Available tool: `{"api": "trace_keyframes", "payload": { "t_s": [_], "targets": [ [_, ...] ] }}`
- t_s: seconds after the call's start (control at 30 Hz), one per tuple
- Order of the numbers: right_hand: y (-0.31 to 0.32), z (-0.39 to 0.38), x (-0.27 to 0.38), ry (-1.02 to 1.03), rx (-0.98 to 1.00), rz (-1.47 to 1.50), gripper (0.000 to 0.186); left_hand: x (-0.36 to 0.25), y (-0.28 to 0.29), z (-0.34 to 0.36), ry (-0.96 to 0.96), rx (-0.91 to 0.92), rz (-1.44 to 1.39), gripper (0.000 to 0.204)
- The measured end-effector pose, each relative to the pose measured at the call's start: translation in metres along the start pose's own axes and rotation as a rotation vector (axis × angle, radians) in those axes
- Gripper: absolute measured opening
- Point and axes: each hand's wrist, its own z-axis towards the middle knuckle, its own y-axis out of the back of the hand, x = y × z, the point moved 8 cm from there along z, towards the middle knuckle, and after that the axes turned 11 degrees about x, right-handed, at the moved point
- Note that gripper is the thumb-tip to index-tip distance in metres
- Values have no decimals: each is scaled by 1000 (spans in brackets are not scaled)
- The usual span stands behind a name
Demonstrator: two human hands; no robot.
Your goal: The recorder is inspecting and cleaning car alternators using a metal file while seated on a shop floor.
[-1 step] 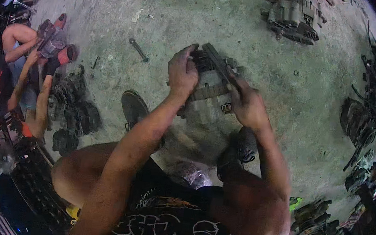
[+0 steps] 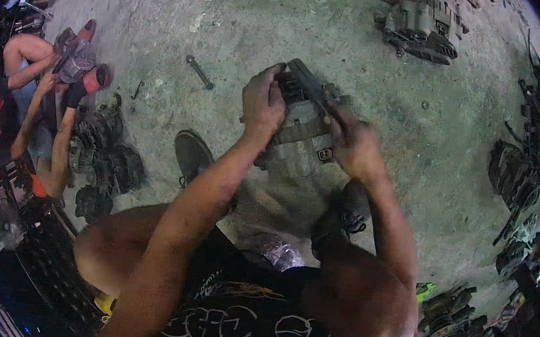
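Observation:
A grey, grimy metal part (image 2: 300, 132) with dark fittings at its top sits on the concrete floor between my feet. My left hand (image 2: 263, 104) grips its upper left side, fingers bent over the top. My right hand (image 2: 357, 142) is closed on a long, dark, flat-looking tool (image 2: 308, 79) that slants up and leftward across the part's top toward my left fingertips. Below the part, a shiny crumpled object (image 2: 280, 254) lies between my legs.
A loose bolt (image 2: 199, 71) lies left of me. A similar metal part (image 2: 419, 22) sits at back right. At left a co-worker (image 2: 26, 71) sits holding a part, beside dark parts (image 2: 103, 155). Tangled dark scrap (image 2: 533, 140) lines the right side.
The tool in my right hand has shifted slightly up and to the left along with that hand. My left hand and the metal part look unmoved.

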Motion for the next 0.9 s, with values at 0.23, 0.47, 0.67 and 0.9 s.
{"api": "trace_keyframes", "payload": {
  "t_s": [0.23,0.47,0.67,0.9],
  "targets": [
    [25,-14,38,-136,-15,67,39,12,12,-1,-16,-51,-69,41],
    [-6,12,28,-136,199,-210,43,8,11,-8,35,-65,-325,38],
    [-2,9,21,-56,40,-138,35,2,9,-3,60,-38,-282,47],
    [26,-10,38,-124,23,58,37,14,26,-7,132,-37,-188,52]
  ]
}}
